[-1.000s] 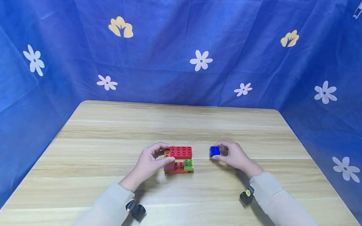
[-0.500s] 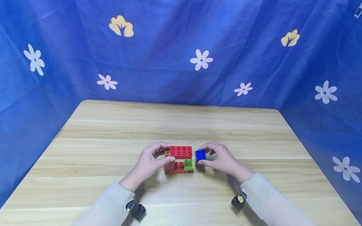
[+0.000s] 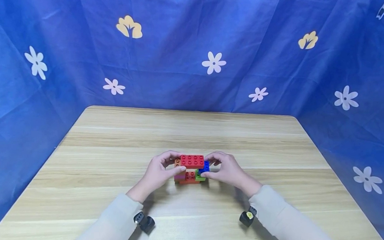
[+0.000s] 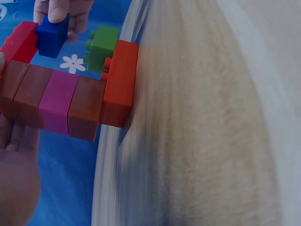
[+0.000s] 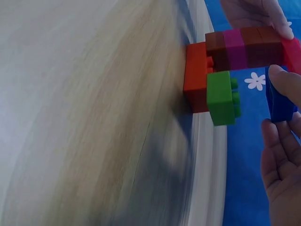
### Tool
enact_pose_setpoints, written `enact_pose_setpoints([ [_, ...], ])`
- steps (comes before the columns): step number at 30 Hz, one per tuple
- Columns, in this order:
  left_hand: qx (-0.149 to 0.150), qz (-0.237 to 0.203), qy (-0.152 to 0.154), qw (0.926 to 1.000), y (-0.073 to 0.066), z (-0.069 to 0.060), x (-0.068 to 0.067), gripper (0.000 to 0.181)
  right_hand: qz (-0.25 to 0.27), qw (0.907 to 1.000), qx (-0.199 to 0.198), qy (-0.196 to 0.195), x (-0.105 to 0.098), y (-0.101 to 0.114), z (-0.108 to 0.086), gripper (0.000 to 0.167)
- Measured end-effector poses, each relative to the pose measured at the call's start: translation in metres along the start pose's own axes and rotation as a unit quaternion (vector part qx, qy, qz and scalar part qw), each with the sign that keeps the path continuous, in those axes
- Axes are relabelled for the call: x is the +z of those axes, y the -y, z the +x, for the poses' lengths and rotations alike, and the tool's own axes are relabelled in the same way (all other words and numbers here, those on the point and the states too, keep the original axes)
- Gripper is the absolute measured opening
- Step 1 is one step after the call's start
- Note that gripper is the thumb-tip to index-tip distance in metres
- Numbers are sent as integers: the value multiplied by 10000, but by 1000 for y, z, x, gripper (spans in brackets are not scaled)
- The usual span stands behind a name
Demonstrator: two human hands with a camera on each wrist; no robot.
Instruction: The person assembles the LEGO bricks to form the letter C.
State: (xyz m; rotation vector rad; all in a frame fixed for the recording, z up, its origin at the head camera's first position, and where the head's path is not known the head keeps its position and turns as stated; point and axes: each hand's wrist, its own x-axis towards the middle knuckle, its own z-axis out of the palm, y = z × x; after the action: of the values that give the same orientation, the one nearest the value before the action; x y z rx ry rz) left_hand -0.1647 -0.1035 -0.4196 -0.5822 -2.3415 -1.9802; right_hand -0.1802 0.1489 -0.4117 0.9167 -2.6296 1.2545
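My left hand (image 3: 159, 172) grips a column of brown bricks (image 4: 87, 106) with one magenta brick (image 4: 59, 101) among them. The column rises from one end of an orange base brick (image 5: 195, 77) standing on the table. At the column's top a long red brick (image 3: 192, 161) reaches out sideways. On the base's other end sits a short green brick (image 5: 220, 98). Between thumb and fingers my right hand (image 3: 227, 171) pinches a blue brick (image 4: 52, 37), held above the green one with a gap, close to the red brick's free end. Whether blue and red touch, I cannot tell.
The wooden table (image 3: 114, 131) stretches around the bricks on all sides. A blue cloth (image 3: 162, 56) with flower prints hangs behind it and along both sides. Each sleeve carries a small black wrist camera (image 3: 146, 223).
My right hand has carried the blue brick leftward, from the table area right of the stack to beside the red brick's end. The left hand and its column have stayed in place.
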Motion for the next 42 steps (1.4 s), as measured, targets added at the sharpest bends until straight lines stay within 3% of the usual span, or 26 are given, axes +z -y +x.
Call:
enact_pose_setpoints([
  [15, 91, 73, -30, 9999, -3, 1, -1, 33, 298, 9992, 249, -123, 1, 3, 2, 40],
  [22, 81, 120, 54, 9999, -5, 2, -2, 33, 469, 9979, 263, -353, 7, -1, -1, 37],
  [32, 161, 180, 79, 9997, -8, 3, -2, 32, 955, 9919, 767, -340, 11, -4, -3, 35],
  [42, 126, 417, 123, 9990, -11, 5, -3, 32, 911, 9925, 372, -728, 16, -5, -6, 37],
])
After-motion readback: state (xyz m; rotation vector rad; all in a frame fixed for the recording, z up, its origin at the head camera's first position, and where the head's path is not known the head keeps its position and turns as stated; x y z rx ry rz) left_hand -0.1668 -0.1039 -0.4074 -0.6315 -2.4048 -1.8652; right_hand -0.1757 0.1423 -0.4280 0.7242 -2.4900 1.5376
